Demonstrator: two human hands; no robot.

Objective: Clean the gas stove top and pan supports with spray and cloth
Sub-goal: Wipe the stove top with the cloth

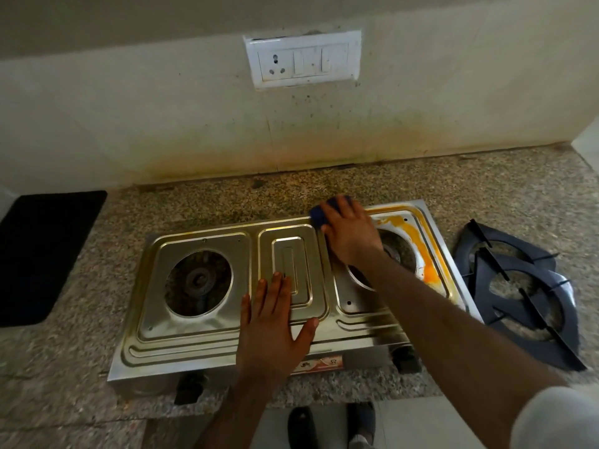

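Note:
A steel two-burner gas stove (201, 338) sits on the granite counter with its pan supports taken off. My left hand (275, 322) lies flat with straight fingers on the stove's front middle. My right hand (351, 234) presses a dark blue cloth (319, 215) onto the back edge of the stove, between the centre panel and the right burner. Orange-yellow stains (431, 273) run around the right burner opening. The left burner (198, 281) is uncovered. Two black pan supports (531, 293) lie stacked on the counter to the right of the stove. No spray bottle is in view.
A black mat (42, 254) lies at the far left of the counter. A stained wall with a white socket and switch plate (304, 59) rises behind the stove. My feet (330, 426) show on the floor below the counter's front edge.

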